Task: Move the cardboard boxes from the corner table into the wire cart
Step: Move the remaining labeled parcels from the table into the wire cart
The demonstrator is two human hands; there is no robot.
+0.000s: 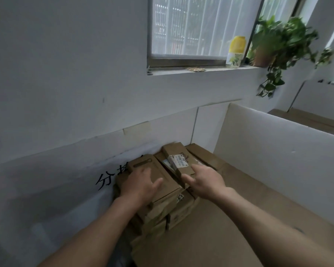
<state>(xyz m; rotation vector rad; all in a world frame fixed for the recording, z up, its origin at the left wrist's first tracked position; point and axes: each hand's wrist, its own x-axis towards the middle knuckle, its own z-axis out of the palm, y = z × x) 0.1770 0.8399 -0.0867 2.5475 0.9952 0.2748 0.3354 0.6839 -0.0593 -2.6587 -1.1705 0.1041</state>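
In my one view, from the head, the pile of boxes (162, 209) sits on the table (239, 228), tucked in the corner against the wall (66, 74). I see no cart, so I think most of the job is left to do. Both arms reach out to the pile. The left hand (141, 187) lies flat and loose on the top box (143, 164). The right hand (204, 182) pinches the near end of the long box (176, 157) with a label.

Left hand (141, 186) and right hand (205, 183) touch stacked cardboard boxes (170, 207).
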